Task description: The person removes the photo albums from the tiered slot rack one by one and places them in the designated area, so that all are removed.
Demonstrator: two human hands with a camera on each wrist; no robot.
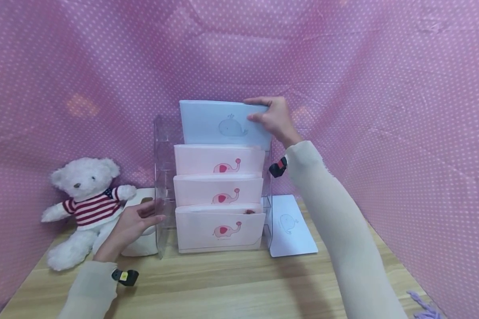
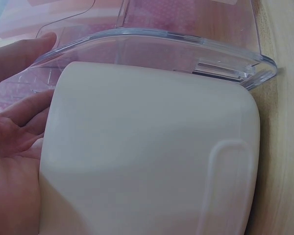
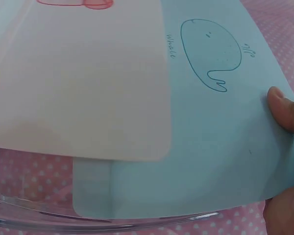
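A clear plastic rack (image 1: 159,239) stands on the table with folders in stacked tiers. My right hand (image 1: 277,117) pinches the upper right corner of a light blue folder (image 1: 203,124) with a whale drawing, in the top tier. The right wrist view shows the thumb (image 3: 286,110) on the blue folder's face. Below it sit pink elephant folders (image 1: 195,230) in three tiers. My left hand (image 1: 131,226) is at the rack's left side, its fingers fairly straight. In the left wrist view its thumb touches the clear side panel (image 2: 161,46), beside a cream container (image 2: 137,132).
A white teddy bear (image 1: 85,190) in a striped sweater sits left, next to the cream container. Another whale-print folder (image 1: 293,226) lies right of the rack. Purple strands (image 1: 425,305) show at the lower right. Pink dotted cloth (image 1: 383,110) surrounds the wooden table (image 1: 207,283).
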